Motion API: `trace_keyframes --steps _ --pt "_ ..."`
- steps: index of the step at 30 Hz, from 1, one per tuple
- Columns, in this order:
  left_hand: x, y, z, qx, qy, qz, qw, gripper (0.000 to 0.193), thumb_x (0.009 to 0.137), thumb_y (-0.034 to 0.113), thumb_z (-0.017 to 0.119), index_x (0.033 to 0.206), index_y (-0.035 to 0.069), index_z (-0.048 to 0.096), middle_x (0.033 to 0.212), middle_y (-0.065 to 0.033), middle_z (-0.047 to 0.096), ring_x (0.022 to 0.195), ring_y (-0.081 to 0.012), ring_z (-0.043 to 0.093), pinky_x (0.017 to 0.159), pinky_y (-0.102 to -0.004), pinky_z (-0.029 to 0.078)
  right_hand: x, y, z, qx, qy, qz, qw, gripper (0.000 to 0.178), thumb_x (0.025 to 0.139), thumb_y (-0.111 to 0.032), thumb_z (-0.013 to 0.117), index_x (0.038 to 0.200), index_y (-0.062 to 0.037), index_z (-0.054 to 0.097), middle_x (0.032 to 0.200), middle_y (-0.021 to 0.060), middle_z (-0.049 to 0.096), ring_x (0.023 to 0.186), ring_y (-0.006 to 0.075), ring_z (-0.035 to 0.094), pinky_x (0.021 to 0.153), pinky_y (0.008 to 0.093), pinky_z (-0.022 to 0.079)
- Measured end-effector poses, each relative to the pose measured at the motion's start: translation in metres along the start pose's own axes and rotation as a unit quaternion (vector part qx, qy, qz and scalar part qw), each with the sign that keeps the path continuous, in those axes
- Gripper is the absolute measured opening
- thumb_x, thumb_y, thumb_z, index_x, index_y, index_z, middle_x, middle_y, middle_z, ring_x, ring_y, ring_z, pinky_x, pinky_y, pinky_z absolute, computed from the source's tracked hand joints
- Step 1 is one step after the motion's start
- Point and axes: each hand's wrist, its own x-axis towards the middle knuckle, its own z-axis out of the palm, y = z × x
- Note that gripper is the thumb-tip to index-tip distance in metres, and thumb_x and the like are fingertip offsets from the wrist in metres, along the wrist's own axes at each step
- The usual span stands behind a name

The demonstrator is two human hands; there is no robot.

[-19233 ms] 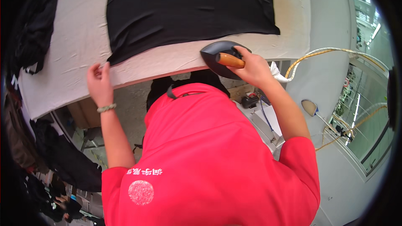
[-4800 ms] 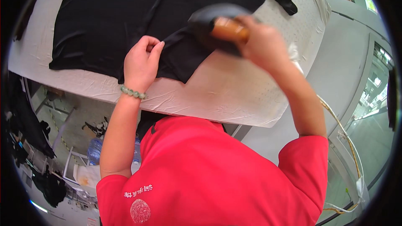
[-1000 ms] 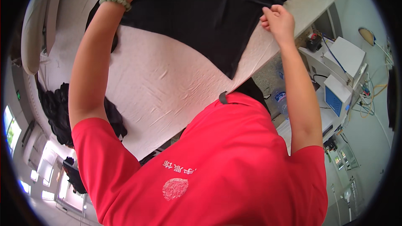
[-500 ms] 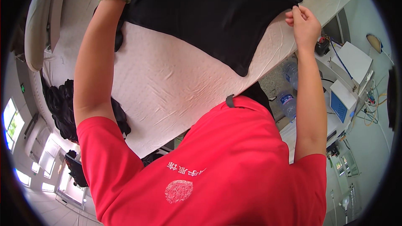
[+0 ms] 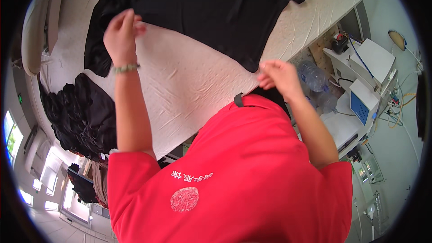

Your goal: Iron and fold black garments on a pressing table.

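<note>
A large black garment [image 5: 202, 13] lies spread over the pale, wrinkled table cover [image 5: 180, 81], and its near corner points toward me. My left hand [image 5: 120, 38], with a bead bracelet at the wrist, is over the garment's left part by its near edge. Motion smears its bent fingers, so their grip cannot be made out. At the near corner is my right hand [image 5: 280, 77], fingers curled together and slightly blurred. Its fingertips meet the corner, but whether cloth is pinched between them is hidden.
A heap of black garments [image 5: 78, 117] lies at the table's left. Past the right edge are clear plastic bottles [image 5: 317, 78], a white machine [image 5: 375, 60], a blue-faced panel [image 5: 359, 108] and loose cables [image 5: 398, 103]. A long pale padded piece [image 5: 35, 40] stands at the far left.
My left hand has come back toward me from the far left. My right hand has left the garment's right edge and moved nearer and leftward to its near corner.
</note>
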Motion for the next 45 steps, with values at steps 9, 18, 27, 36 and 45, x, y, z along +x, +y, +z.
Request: trace_keyframes --steps 9,18,27,36,45 --pt "-0.007 -0.027 -0.002 -0.322 0.057 -0.119 0.938 0.027 0.097 0.015 0.069 0.115 -0.006 0.066 0.095 -0.0155 0.074 0.072 -0.0197 0.071 0.058 -0.0274 0.059 -0.012 0.019 0.025 0.157 -0.032 0.051 0.986 0.022 0.098 -0.023 0.071 0.108 -0.0045 0.063 0.090 0.0128 0.075 0.069 0.0165 0.072 0.061 0.0285 0.060" --pt "0.020 -0.017 -0.011 -0.098 0.000 -0.106 0.990 0.023 0.094 0.017 0.074 0.102 -0.003 0.068 0.080 -0.0082 0.072 0.061 -0.0151 0.068 0.050 -0.0233 0.051 -0.018 0.032 0.023 0.245 -0.078 0.006 0.966 0.013 0.099 -0.017 0.067 0.103 -0.0057 0.063 0.100 0.0156 0.075 0.086 0.0215 0.075 0.078 0.0336 0.063" --pt "0.027 -0.016 -0.014 0.059 0.055 0.004 0.997 0.023 0.091 0.020 0.074 0.098 -0.002 0.069 0.076 -0.0047 0.070 0.055 -0.0121 0.065 0.050 -0.0237 0.049 -0.017 0.033 0.034 0.140 -0.035 -0.019 0.989 0.020 0.097 -0.017 0.072 0.093 0.0016 0.067 0.094 0.0148 0.075 0.082 0.0200 0.075 0.074 0.0310 0.062" --pt "0.021 -0.024 -0.010 0.340 0.147 0.151 0.916 0.024 0.087 0.023 0.076 0.098 0.002 0.070 0.076 -0.0063 0.070 0.067 -0.0198 0.069 0.063 -0.0303 0.053 -0.008 0.024 0.034 -0.058 -0.017 -0.010 0.998 0.027 0.096 -0.023 0.074 0.095 0.0035 0.067 0.082 0.0129 0.073 0.071 0.0149 0.072 0.066 0.0285 0.059" --pt "-0.033 -0.044 0.016 0.302 0.127 0.399 0.856 0.056 0.083 0.038 0.081 0.125 0.005 0.064 0.127 -0.0127 0.065 0.120 -0.0322 0.059 0.102 -0.0425 0.047 0.043 -0.091 0.070 -0.452 0.102 -0.571 0.678 0.048 0.082 -0.011 0.073 0.129 -0.0121 0.064 0.123 0.0100 0.064 0.113 0.0306 0.062 0.097 0.0385 0.051"
